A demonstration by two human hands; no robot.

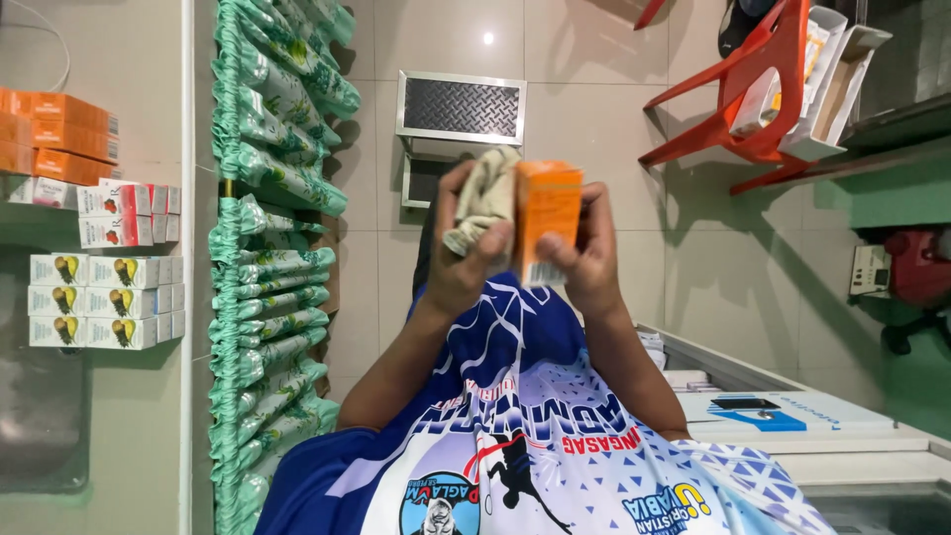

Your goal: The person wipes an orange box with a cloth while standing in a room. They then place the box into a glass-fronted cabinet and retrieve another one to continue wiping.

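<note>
Small orange cardboard box (547, 220), long axis upright, held at centre frame between both hands: right hand (590, 260) to its right, grip pinching the lower right edge beside the white label. Left hand (464, 266) just left of the box, grip pressed together on a crumpled beige cloth (483, 196) touching the box's left face. Both hands about equally near.

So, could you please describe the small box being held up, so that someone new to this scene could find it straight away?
Start at the blue and white patterned shirt filling the lower middle, and follow both forearms up to the hands in front of the tiled floor. The right hand pinches a small orange cardboard box beside the crumpled beige cloth in the left hand. Unlike the orange boxes stacked on the far-left shelf, it is held alone.
</note>
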